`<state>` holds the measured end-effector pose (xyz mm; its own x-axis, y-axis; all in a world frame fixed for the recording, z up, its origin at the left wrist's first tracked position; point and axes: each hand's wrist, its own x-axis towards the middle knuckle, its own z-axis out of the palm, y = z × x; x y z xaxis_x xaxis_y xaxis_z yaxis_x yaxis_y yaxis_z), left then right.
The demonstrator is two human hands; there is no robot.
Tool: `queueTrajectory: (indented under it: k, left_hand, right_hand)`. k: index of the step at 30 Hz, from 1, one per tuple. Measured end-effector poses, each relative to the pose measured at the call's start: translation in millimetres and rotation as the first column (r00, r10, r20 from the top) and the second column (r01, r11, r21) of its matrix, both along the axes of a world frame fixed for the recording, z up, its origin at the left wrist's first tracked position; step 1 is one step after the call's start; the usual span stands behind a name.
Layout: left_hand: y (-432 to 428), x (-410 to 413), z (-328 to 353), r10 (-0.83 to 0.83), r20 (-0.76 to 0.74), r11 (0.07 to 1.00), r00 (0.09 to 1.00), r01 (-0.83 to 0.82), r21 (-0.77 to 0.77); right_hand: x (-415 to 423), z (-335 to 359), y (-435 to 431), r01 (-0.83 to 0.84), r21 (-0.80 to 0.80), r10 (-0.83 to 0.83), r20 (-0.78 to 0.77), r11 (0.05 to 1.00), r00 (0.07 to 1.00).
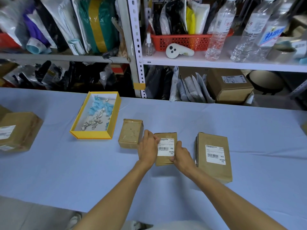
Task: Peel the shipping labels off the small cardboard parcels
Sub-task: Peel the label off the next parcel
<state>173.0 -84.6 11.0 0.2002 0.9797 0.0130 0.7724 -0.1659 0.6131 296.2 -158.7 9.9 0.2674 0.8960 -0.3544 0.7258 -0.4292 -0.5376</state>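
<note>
From here the tabletop [66, 171] reads as one plain pale blue. The parcels are brown cardboard. The middle parcel [163, 161] carries a white label [165, 147] with black barcode stripes and print, and so does the right parcel [214, 171]. The left parcel [130, 133] is bare brown, scuffed paler. The tray [90, 135] on the left is yellow outside and white inside, with blue and grey-white scraps [96, 120] in it. On the far shelf sits a red lattice basket [181, 41].
</note>
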Motion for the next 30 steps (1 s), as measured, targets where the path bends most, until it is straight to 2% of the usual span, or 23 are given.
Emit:
queueTrajectory:
  k: [5,9,12,15,26,30]
  left_hand:
    - [-1.1,-5.0,-4.9,-0.013,0.234,0.996,0.972,0.034,-0.086]
    - [-6.2,-13.6,-6.2,0.029,0.492,0.987,0.87,0.054,-0.153]
    - [-9.3,-18.1,-6.2,0.069,0.561,0.979,0.825,0.053,-0.198]
    - [-10.8,-17.0,-8.7,0.086,0.562,0.982,0.822,0.025,-0.187]
    - [-3.2,-9.9,-12.7,0.115,0.394,0.99,0.912,-0.07,-0.126]
    - [-0.6,-9.9,-13.5,0.135,0.38,0.984,0.915,-0.077,-0.163]
  right_hand:
    - [1.0,0.4,0.6,0.013,-0.008,-0.013,0.009,1.0,1.0]
    - [-5.6,-2.2,0.8,0.05,0.006,-0.05,-0.02,0.999,0.999]
    - [-7.1,-1.9,0.6,0.043,0.009,-0.043,-0.016,0.999,0.999]
    - [-6.5,-1.9,0.6,0.047,0.006,-0.047,-0.017,0.999,0.999]
    - [-4.7,-1.1,0.7,0.03,-0.004,-0.03,-0.011,1.0,0.999]
    - [-4.2,-0.6,1.8,0.03,-0.006,-0.03,-0.018,1.0,0.999]
